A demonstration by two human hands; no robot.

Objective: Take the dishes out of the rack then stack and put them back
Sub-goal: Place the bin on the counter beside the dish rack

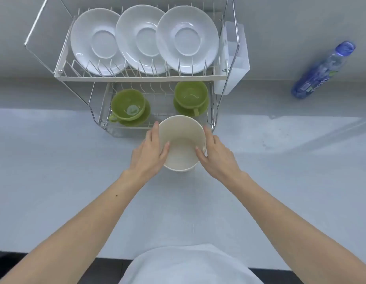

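Head view: cream bowl point(182, 143) between left hand point(148, 153) and right hand point(218, 157), both grasping its rim; rack point(137, 78) directly beyond.

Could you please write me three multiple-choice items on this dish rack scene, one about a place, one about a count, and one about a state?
1. Where do the green cups sit?
A. On the rack's upper tier
B. On green saucers on the rack's lower tier
C. On the counter beside the bottle

2. How many white plates stand on the upper tier of the rack?
A. Two
B. Three
C. Five

3. How is the cream bowl held?
A. By both hands, one on each side
B. By the right hand alone
C. By nobody; it rests in the rack

Answers:
1 B, as each cup stands on a green saucer under the plate tier.
2 B, as three plates lean side by side.
3 A, as the left hand and right hand clasp opposite sides, thumbs inside the rim.
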